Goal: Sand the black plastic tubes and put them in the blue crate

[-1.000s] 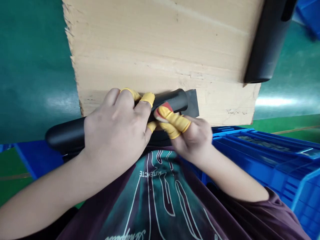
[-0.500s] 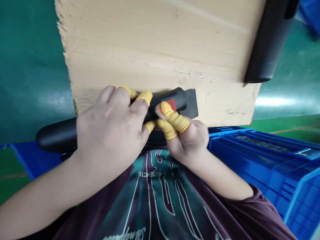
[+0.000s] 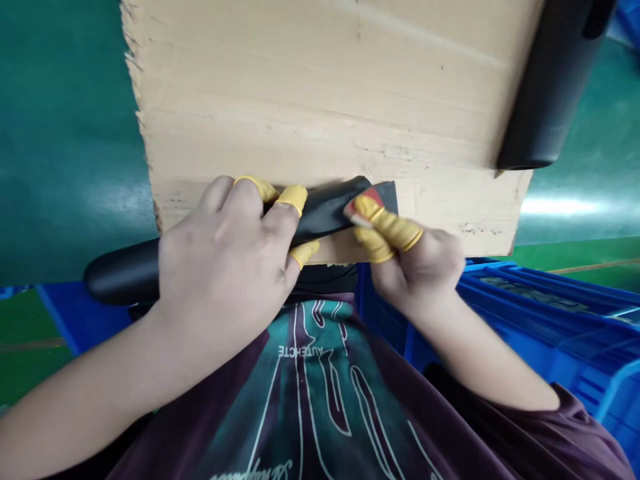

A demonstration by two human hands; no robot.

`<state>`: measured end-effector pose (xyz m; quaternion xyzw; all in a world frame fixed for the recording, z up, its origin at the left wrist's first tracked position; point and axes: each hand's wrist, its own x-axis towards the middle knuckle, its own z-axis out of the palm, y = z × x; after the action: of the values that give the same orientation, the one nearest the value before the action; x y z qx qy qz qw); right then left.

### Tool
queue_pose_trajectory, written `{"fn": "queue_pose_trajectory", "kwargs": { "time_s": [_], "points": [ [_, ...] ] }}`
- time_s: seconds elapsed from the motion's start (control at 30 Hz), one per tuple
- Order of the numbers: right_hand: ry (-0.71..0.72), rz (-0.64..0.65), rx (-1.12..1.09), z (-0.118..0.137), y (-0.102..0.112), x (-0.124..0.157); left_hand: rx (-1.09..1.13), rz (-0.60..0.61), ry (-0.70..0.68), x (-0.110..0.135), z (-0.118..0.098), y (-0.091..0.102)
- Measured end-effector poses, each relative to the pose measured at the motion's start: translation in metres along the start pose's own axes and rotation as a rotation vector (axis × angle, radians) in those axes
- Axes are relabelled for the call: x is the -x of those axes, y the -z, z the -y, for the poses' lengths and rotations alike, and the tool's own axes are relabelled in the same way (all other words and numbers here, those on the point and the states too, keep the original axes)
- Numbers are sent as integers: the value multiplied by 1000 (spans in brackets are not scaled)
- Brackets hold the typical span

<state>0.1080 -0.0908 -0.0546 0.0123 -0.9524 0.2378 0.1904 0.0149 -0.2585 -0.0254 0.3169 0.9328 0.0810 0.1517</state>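
Note:
A long, rounded black plastic part (image 3: 325,207) lies slantwise along the near edge of the cardboard. My left hand (image 3: 225,247) is closed over its middle, with yellow covers on several fingertips. In my right hand (image 3: 410,260), a small red pad (image 3: 371,198) with a pale edge is pinched between yellow-covered fingers. That pad is against or just over the right end of the black part; exact contact is blurred. A flat dark piece (image 3: 389,193) sticks out beyond this end. My left palm hides the part's middle.
A torn-edged cardboard sheet (image 3: 310,87) covers the green tabletop (image 3: 65,133). Another black part (image 3: 545,100) lies at its far right. Blue crates (image 3: 530,320) stand below the table's right side, and something blue (image 3: 75,313) shows at lower left.
My right hand has moved right with the red pad, from the upper face of the black part to its right end. My left hand keeps its grip; the whole view has shifted slightly.

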Motion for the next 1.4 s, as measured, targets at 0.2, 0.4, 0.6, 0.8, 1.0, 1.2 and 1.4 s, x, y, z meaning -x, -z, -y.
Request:
{"fn": "queue_pose_trajectory", "kwargs": {
  "time_s": [0.2,0.4,0.6,0.8,1.0,1.2,1.4],
  "points": [
    [51,63,-20,-1,2,3,-132,-53,-85,-1,-1,3],
    [-23,18,3,-1,3,-2,-143,-152,-141,0,2,0],
    [-18,14,51,0,3,3,-152,-163,-152,0,1,1],
    [-30,29,95,9,1,0,-148,-128,-132,0,0,2],
    [-69,-6,84,9,0,1,-152,-156,-151,0,1,-1],
    [-37,82,-4,16,-4,4,-149,-174,-159,1,2,0],
    [-96,23,83,14,-3,3,-193,-211,-155,5,0,-6]
  ]
}}
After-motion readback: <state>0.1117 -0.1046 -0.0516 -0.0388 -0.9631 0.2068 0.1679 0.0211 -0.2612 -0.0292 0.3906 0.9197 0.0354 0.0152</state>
